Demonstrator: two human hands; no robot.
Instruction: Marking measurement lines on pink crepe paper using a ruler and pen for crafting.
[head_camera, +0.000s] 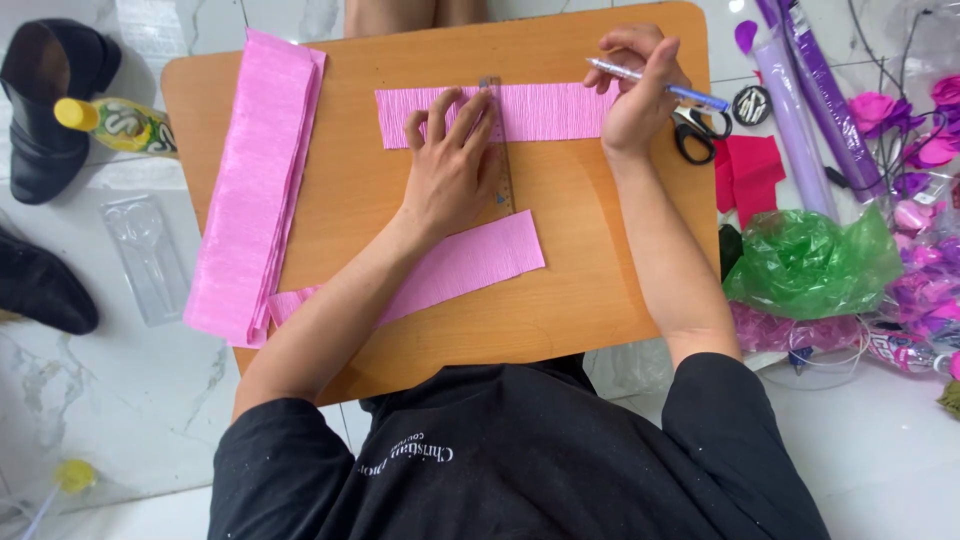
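A: Nearest the camera?
B: Black-shirted torso, both forearms reaching out over a rounded tan wooden board surface (560, 300). A short flat strip of pink crepe paper (470, 262) lies under the left forearm.

A: Left hand?
B: Left hand (452, 165) is palm down, fingers (440, 112) spread apart, pressing a slim brown ruler (500, 150) onto a long horizontal strip of pink crepe paper (555, 110). The ruler runs across that strip, near to far. Nothing gripped, just pinned flat.

A: Right hand?
B: Right hand (640, 85) sits at the long strip's right end, fingers closed around a blue-and-clear pen (665, 88). The pen lies roughly level; I can't tell which end is the tip.

A: Left side of the surface?
B: A thick folded stack of pink crepe paper (255, 190) runs near to far along the left edge.

A: Off the surface?
B: Black-handled scissors (700, 130) just right of the right hand, red paper pieces (750, 175) beside them, then a crumpled green plastic bag (810, 265) and purple paper rolls (810, 100). On the floor at left: a clear plastic blister tray (145, 255), black shoes (50, 100) and a yellow-capped bottle (115, 122).
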